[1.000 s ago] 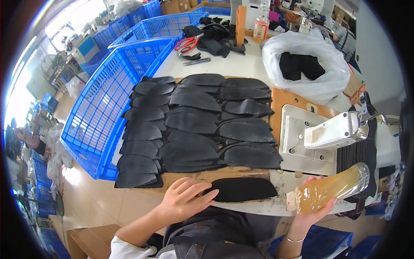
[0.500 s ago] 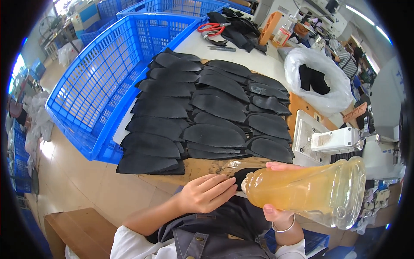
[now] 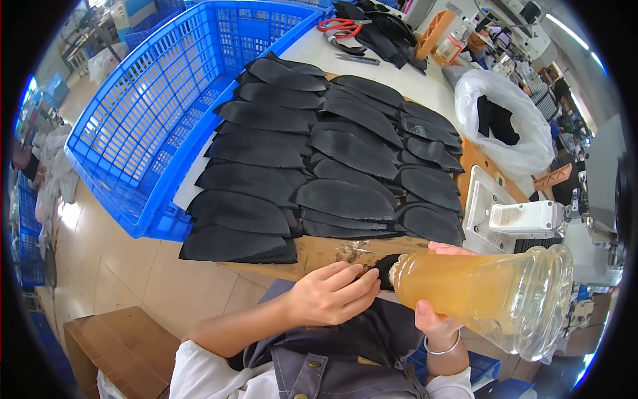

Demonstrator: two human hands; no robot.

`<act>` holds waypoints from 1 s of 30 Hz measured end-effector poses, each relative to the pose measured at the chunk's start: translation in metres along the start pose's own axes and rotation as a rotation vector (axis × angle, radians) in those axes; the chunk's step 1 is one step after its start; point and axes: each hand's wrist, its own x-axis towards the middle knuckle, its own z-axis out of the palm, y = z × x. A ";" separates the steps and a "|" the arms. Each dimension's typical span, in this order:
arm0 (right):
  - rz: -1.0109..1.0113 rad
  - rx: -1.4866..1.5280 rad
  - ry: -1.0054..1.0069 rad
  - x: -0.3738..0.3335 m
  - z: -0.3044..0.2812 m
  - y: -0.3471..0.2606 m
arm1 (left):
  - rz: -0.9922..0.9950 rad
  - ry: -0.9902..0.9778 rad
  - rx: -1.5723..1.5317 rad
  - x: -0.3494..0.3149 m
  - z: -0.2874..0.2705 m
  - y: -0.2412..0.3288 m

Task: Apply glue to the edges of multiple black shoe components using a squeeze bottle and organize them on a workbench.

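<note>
My right hand (image 3: 435, 322) is wrapped round a clear plastic bottle (image 3: 472, 286) of cloudy yellow liquid. The bottle lies nearly on its side, its pale, crusted mouth turned left against a small black curved pad (image 3: 385, 271). My left hand (image 3: 335, 296) is closed, thumb and fingertips at the pad's left end, by the front edge of the brown cardboard (image 3: 316, 253). Much of this pad is hidden by the bottle and fingers. Beyond my hands, overlapping rows of black curved pads (image 3: 345, 199) cover the cardboard.
A blue plastic crate (image 3: 153, 133) stands on the left. Red-handled scissors (image 3: 342, 25) and a small grey cutting tool (image 3: 357, 59) lie at the back. To the right are a plastic bag (image 3: 531, 146) holding black material and a white sewing machine (image 3: 525, 216).
The view has shifted a little. Both hands remain at the pad, the bottle still tipped against it. My left fingertips are drawn together more tightly at the pad's end.
</note>
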 end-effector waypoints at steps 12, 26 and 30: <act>0.046 -0.257 0.356 -0.030 -0.059 0.029 | -0.012 0.021 -0.007 0.004 -0.001 0.001; 0.084 -0.006 0.054 -0.005 -0.042 -0.019 | -0.079 -0.065 -0.069 0.008 -0.009 0.006; -0.021 -0.121 -0.049 -0.006 -0.053 -0.010 | -0.025 -0.035 -0.038 0.023 -0.007 0.006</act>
